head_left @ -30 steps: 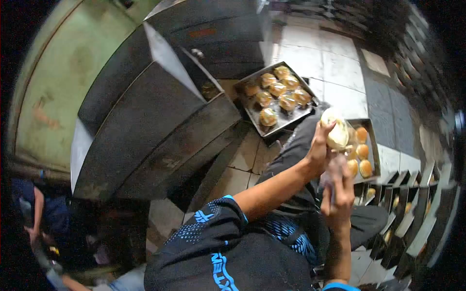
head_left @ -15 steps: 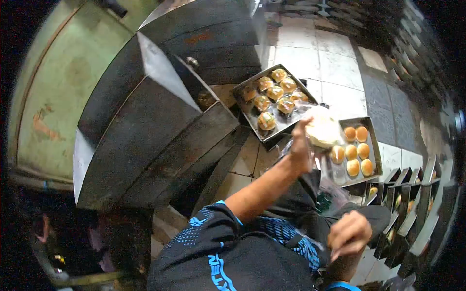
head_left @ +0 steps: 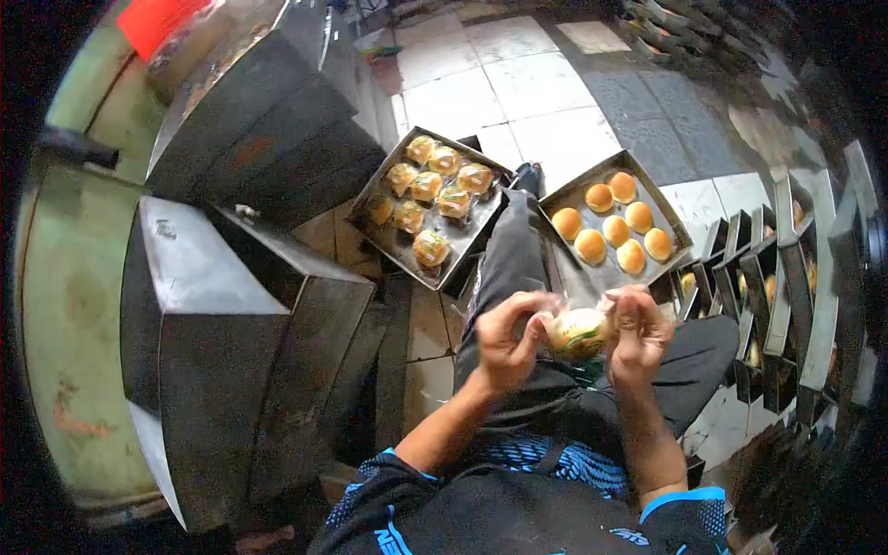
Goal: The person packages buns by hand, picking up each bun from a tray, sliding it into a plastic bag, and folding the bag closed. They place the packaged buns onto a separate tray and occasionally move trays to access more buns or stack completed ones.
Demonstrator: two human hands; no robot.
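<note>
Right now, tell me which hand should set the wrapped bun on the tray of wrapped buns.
Left, probably. The left hand is on the side of the tray of wrapped buns, while the right hand sits nearer the plain-bun tray. Both hands grip the wrapped bun.

The view is a strong fisheye — straight edges bow outward and a black vignette rings the frame. Daylight falls brightest on the pale floor tiles (head_left: 518,102) at the top, with soft glare there, while the lower corners sink into dim shadow. Metal boxes (head_left: 213,333) on the left show dull sheen. Edges smear slightly — the centre stays fairly sharp.
</note>
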